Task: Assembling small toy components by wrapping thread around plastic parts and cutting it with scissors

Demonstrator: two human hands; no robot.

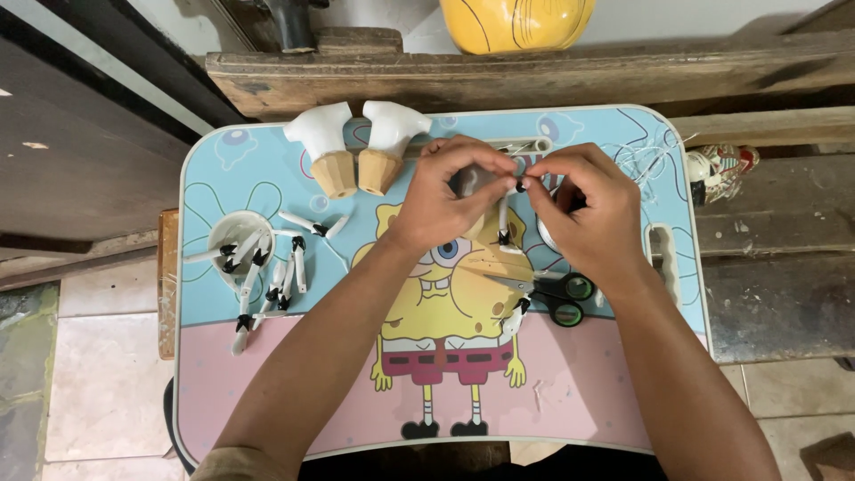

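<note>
My left hand [445, 191] and my right hand [583, 200] meet above the middle of a small cartoon-printed table [223, 374]. Together they pinch a thin white stick with black tips [504, 218] that hangs down between them. My left fingers also close around a greyish piece [470, 181], partly hidden. Black-handled scissors [552, 298] lie just under my right wrist. A pile of similar white sticks with black tips [267, 276] lies at the left beside a small white bowl [233, 233].
Two white pieces with tan ribbed bases [356, 147] stand at the table's far edge. A wooden plank [499, 76] runs behind, with a yellow rounded object [517, 22] on it. A small painted figure [717, 169] sits at the right. Loose thread [646, 160] lies near the far right corner.
</note>
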